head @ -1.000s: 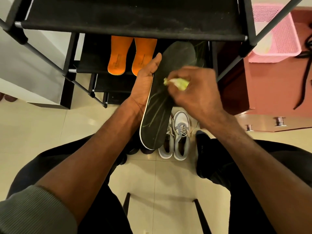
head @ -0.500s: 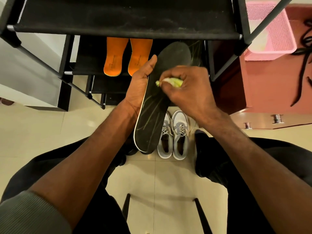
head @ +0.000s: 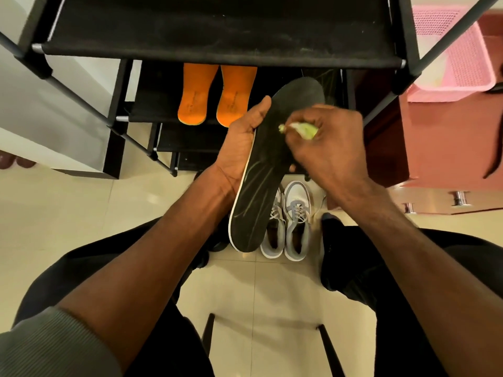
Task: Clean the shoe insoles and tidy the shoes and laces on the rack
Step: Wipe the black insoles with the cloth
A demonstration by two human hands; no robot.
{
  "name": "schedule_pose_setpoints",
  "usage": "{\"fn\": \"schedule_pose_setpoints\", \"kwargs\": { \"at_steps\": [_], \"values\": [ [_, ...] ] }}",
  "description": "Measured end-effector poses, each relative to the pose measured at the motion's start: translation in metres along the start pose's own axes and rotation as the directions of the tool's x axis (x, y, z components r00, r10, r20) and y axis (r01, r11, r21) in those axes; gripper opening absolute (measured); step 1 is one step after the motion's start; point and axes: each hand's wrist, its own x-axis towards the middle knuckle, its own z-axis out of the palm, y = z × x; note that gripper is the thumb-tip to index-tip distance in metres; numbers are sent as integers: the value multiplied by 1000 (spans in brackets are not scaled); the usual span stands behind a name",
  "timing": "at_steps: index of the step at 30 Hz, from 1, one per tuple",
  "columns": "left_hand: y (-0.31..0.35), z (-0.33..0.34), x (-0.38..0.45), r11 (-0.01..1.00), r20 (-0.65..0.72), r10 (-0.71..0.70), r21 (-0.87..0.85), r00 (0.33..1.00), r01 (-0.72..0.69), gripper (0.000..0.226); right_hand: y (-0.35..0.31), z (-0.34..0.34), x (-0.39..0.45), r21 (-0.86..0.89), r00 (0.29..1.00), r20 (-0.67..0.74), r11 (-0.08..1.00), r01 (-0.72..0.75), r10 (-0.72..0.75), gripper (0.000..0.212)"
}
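Wiping step — black insole [head: 261, 170] held up over the sneakers [head: 288, 227], in front of the rack [head: 217, 50]. Left hand [head: 239, 142] cradling its edge, right hand [head: 324, 142] pinching a green cloth [head: 302, 129] against it. Next, probably — wiping toward the heel, then shelving beside the orange insoles [head: 217, 96].

A pink perforated basket [head: 460, 63] sits upper right on a reddish-brown cabinet [head: 446, 148]. Cream floor tiles [head: 54, 219] lie below.

Two orange insoles [head: 215, 96], one black insole [head: 261, 183], two grey-white shoes [head: 288, 221], one pink basket [head: 460, 66], one rack [head: 217, 31].
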Motion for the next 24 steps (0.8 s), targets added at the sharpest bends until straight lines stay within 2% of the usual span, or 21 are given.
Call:
{"fn": "schedule_pose_setpoints", "kwargs": {
  "at_steps": [3,6,9,12,14,16,18,22,24],
  "values": [
    [-5,2,0,998,85,-49,-26,995,52,54,10,-12,11,-48,980,-175,994,-103,93,17],
    [-6,0,-2,990,136,-98,116,986,83,55,20,-27,21,11,946,-265,982,-190,186,18],
    [-6,-3,0,991,113,-96,104,989,84,49,21,-26,21,67,947,-250,980,-189,200,16],
    [-3,-2,1,995,127,-87,58,988,80,44,6,-9,7,80,991,-115,995,-66,75,14],
    [1,-1,-1,994,125,-111,38,986,107,51,-4,3,-4,144,1000,-6,989,26,-26,12],
    [2,-2,-2,993,112,-114,-4,987,115,57,-8,7,-7,173,996,46,983,65,-74,11],
    [-1,-1,0,994,118,-110,-4,987,111,52,-3,4,-2,121,998,11,991,58,-60,10],
    [-14,5,3,993,114,-114,31,987,111,46,14,-16,16,-29,979,-187,996,-85,78,17],
    [-15,7,2,995,122,-94,46,988,89,45,13,-16,15,-3,981,-169,995,-97,95,17]
  ]
}}
